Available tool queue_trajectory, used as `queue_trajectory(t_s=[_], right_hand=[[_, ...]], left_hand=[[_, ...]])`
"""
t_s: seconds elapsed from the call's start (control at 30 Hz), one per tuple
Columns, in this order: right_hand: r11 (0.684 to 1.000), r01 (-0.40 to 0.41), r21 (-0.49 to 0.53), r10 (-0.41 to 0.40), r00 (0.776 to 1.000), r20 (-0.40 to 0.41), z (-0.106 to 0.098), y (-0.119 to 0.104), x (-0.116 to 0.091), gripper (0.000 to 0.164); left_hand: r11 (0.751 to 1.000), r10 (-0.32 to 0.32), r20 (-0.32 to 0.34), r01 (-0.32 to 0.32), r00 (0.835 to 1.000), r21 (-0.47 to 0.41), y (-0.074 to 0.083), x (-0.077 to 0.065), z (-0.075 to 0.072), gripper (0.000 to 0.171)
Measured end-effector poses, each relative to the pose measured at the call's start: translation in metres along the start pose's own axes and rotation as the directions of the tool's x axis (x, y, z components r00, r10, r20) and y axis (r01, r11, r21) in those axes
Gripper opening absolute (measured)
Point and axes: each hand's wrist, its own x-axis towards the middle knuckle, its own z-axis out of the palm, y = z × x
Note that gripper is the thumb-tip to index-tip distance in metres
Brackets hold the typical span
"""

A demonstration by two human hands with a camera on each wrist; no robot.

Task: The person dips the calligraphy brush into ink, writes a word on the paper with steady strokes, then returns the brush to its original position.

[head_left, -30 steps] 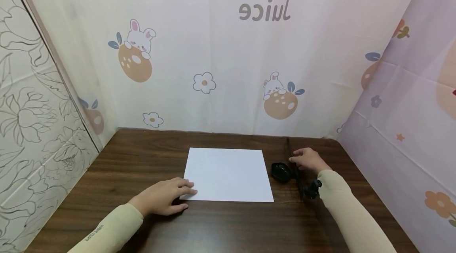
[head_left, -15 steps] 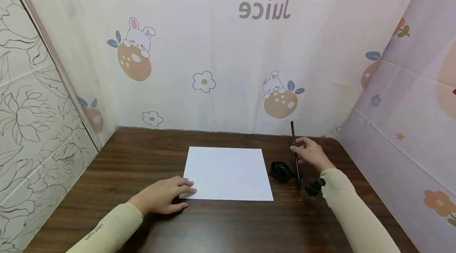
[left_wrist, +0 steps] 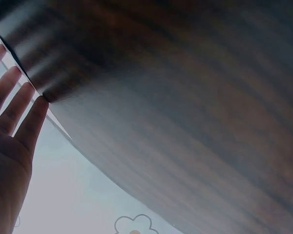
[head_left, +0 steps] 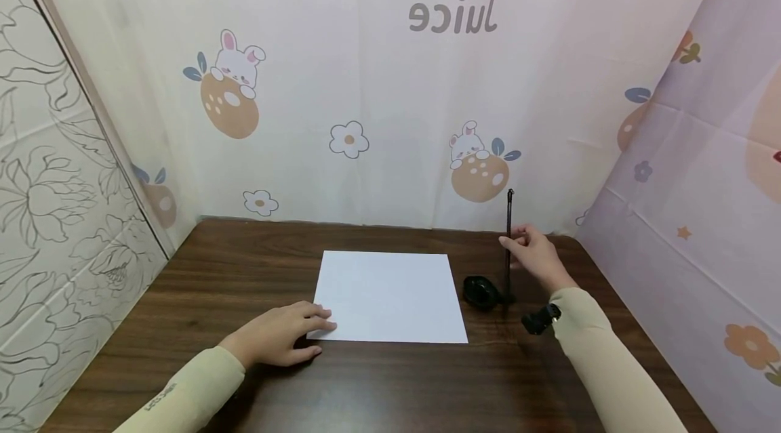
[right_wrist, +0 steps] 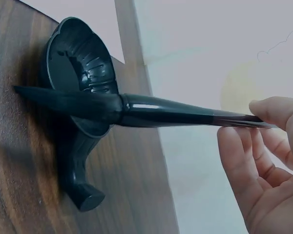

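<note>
In the head view my right hand pinches the shaft of a dark calligraphy brush between thumb and fingers. The brush stands nearly upright, with its thick black bristle end pointing down. Beside that end sits a black flower-shaped ink dish with a stubby handle. In the right wrist view the bristles cross in front of the dish; whether they touch it I cannot tell. A white sheet of paper lies flat left of the dish. My left hand rests on its lower left corner, fingers extended.
Everything lies on a dark brown wooden table. A pale printed curtain hangs behind the table's far edge, with another curtain along the right. A small black camera is strapped to my right wrist.
My right hand has lifted the brush from a low slant beside the dish to nearly upright, its top end rising. My left hand, the paper and the dish stay in place.
</note>
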Motion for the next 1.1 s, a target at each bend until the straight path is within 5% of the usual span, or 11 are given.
queue_trajectory(t_s=[0.6,1.1], right_hand=[[0.998,0.048,0.034,-0.042,0.984,-0.174,0.008,-0.007,0.003,0.053],[0.997,0.076,0.009,-0.072,0.974,-0.214,0.014,-0.005,-0.001,0.058]], left_hand=[[1.000,0.030,-0.017,-0.029,0.999,0.009,-0.001,0.002,-0.001,0.038],[1.000,-0.001,0.003,0.001,1.000,-0.010,-0.002,0.001,0.002,0.038]])
